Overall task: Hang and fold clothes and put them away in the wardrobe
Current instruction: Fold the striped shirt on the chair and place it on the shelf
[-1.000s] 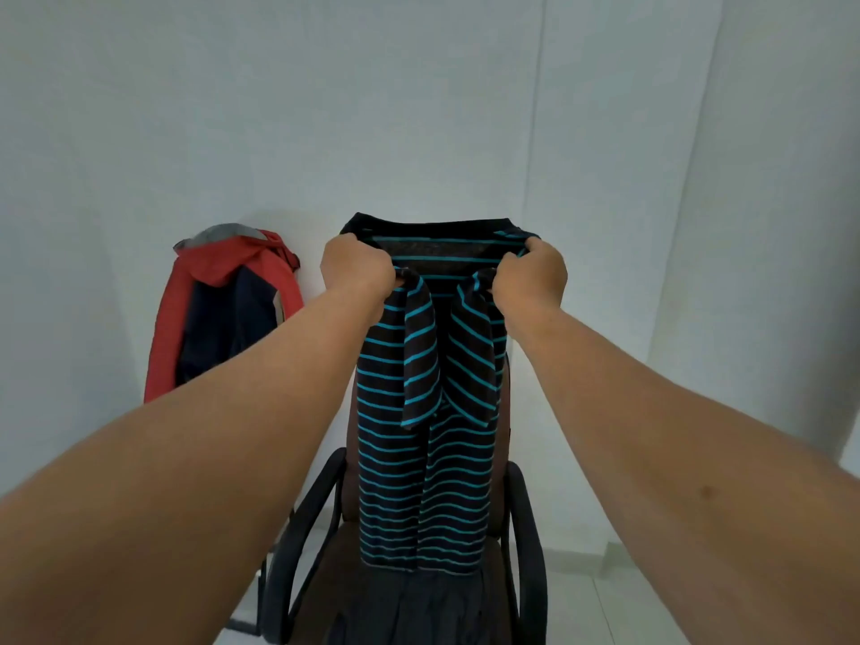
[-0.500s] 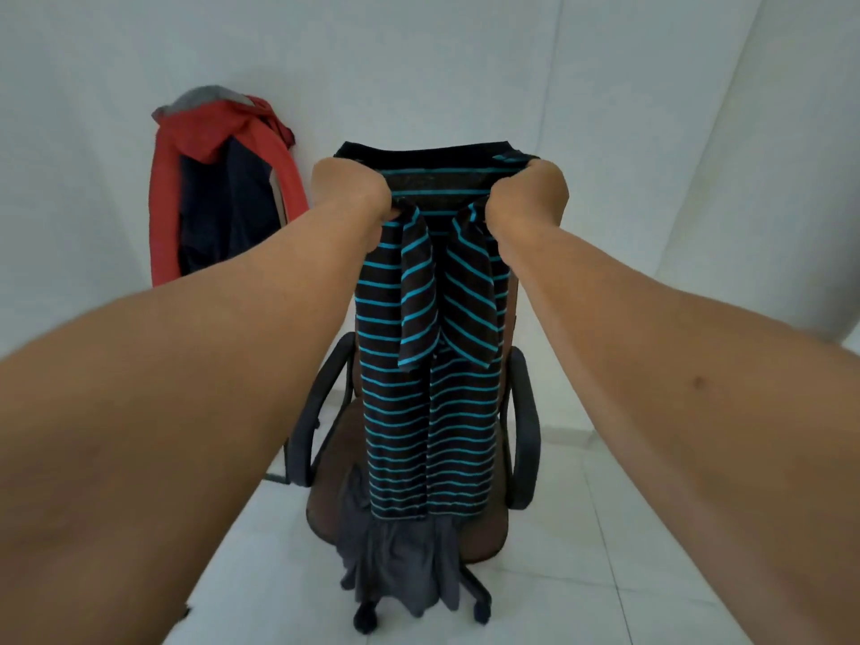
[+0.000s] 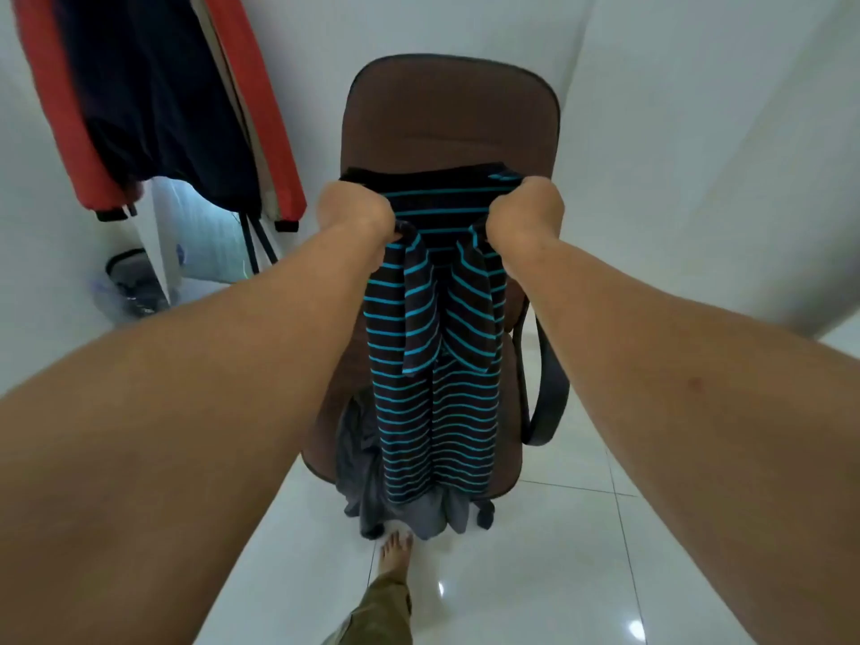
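Note:
A black shirt with turquoise stripes (image 3: 437, 412) hangs lengthwise in front of me, its two sleeves folded inward over the front. My left hand (image 3: 354, 211) grips its top left edge and my right hand (image 3: 523, 214) grips its top right edge, both with fingers curled into the fabric. The shirt dangles over a brown office chair (image 3: 446, 118). A grey garment (image 3: 367, 481) lies on the chair seat and spills over its front edge, partly hidden behind the shirt.
A red and navy jacket (image 3: 153, 100) hangs on a stand at the upper left, with a dark bin (image 3: 130, 277) below it. White walls close in behind and to the right. My bare foot (image 3: 393, 553) stands on the glossy white tiled floor near the chair's wheels.
The view has tilted down, so the chair back, floor and my foot now show. Both hands have lowered the striped shirt toward the chair while keeping their grip.

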